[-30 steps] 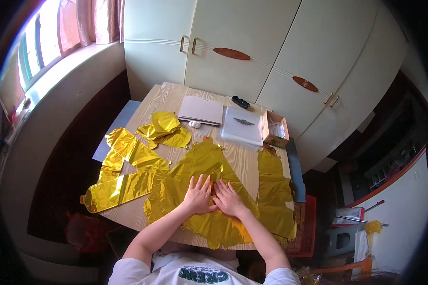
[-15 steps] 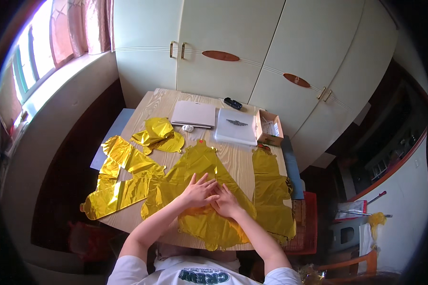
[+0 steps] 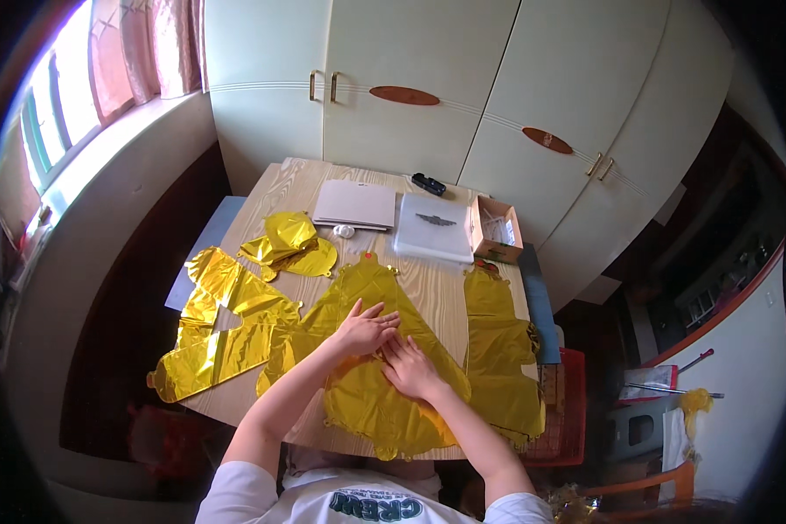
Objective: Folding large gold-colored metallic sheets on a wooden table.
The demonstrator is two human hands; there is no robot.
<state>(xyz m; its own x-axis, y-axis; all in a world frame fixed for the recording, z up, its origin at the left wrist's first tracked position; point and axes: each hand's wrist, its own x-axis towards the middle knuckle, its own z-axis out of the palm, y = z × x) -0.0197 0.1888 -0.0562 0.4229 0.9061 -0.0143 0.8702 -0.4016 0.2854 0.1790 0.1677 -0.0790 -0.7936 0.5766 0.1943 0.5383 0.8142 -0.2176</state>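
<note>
A large flat gold foil balloon point(image 3: 358, 301), deflated, lies across the middle of the wooden table. My left hand point(image 3: 365, 332) rests on it with fingers stretched out to the right. Close beside and slightly below, my right hand point(image 3: 410, 368) lies flat on the same foil, its fingers pointing up toward my left fingers. The fingertips of both hands meet or overlap. Left of them is another flat gold foil balloon point(image 3: 227, 349) with a cut-out shape, partly touching the middle one. To the right lies a third gold foil balloon point(image 3: 498, 349).
A crumpled gold foil piece point(image 3: 290, 244) sits farther back left. Along the table's point(image 3: 288, 179) far side are grey-white boards point(image 3: 355, 205), a small white roll point(image 3: 344, 231), a translucent plastic case point(image 3: 432, 229), a black object point(image 3: 428, 184) and an open box point(image 3: 495, 229). Cabinets point(image 3: 410, 52) stand behind.
Both hands have shifted slightly up over the middle foil, and my right hand has slid a little left. The balloons lie much as before.
</note>
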